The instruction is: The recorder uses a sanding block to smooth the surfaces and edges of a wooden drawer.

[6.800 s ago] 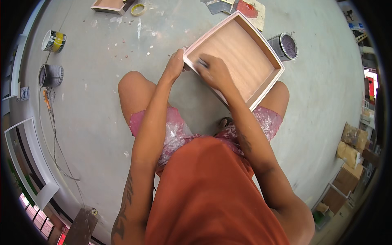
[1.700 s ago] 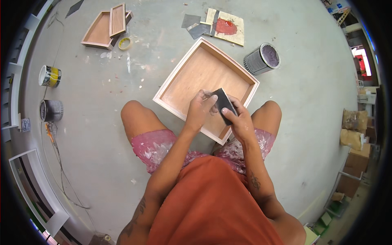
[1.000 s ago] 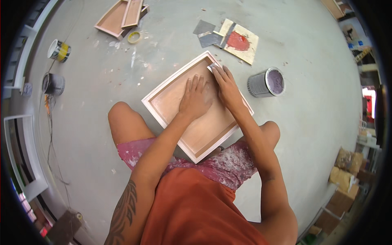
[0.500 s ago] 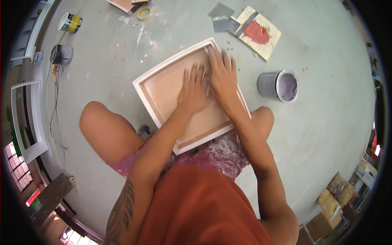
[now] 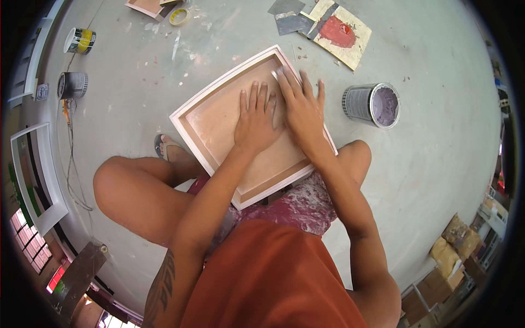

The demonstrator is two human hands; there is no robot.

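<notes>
A shallow wooden tray-like box (image 5: 205, 87) with pale rims and a light brown bottom rests tilted across my lap. My left hand (image 5: 257, 117) lies flat on its bottom panel, fingers apart. Over the right-hand wall of the box, my right hand (image 5: 301, 112) is stretched out with its fingers spread. Its fingertips reach down along the inner side of that wall and are partly blurred. A small whitish patch shows at those fingertips, and I cannot make out what it is.
A can of purplish-grey paste (image 5: 372, 105) lies to the right. Beyond the box are a cream board with red paste (image 5: 356, 44), grey sheets (image 5: 292, 22) and a tape roll (image 5: 179, 17). Two cans (image 5: 80, 41) and a white frame (image 5: 52, 205) are at left; cardboard boxes (image 5: 432, 287) at lower right.
My right hand has slid back toward me along the box's right wall. The left hand stays on the bottom panel. My left leg has shifted outward, and a sandalled foot now shows.
</notes>
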